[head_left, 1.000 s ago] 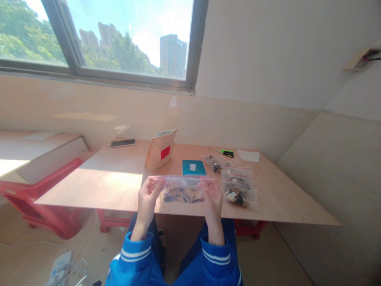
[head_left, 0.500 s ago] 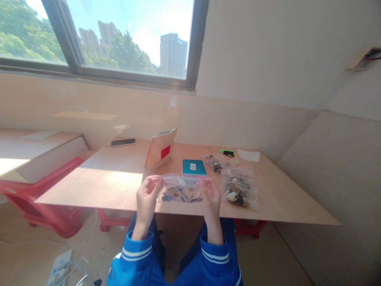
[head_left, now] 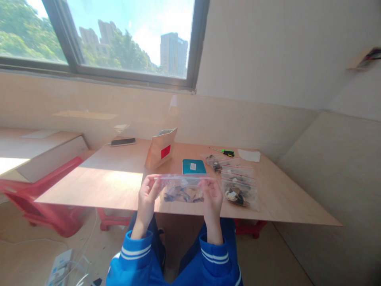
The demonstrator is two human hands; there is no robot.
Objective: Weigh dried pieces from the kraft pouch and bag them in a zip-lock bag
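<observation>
A clear zip-lock bag (head_left: 183, 192) with dark and brown dried pieces in it hangs between my hands near the table's front edge. My left hand (head_left: 148, 194) pinches the left end of its red-lined top strip. At the right end, my right hand (head_left: 212, 194) grips the same strip between thumb and fingers. Just beyond the bag lies a teal square box (head_left: 194, 167) with a white label, partly covered by the bag's top. Several similar filled zip-lock bags (head_left: 238, 192) lie to the right of my right hand.
A kraft paper pouch (head_left: 160, 151) with a red label stands open-topped behind my left hand. A green-and-black screwdriver (head_left: 228, 153) and a white paper (head_left: 249, 155) lie at the back right. A phone (head_left: 123, 142) rests at the back left. Red stools (head_left: 59, 198) stand by the table.
My left hand has shifted slightly to the right along the bag's top strip. Both hands still hold the bag, and its top looks flatter now.
</observation>
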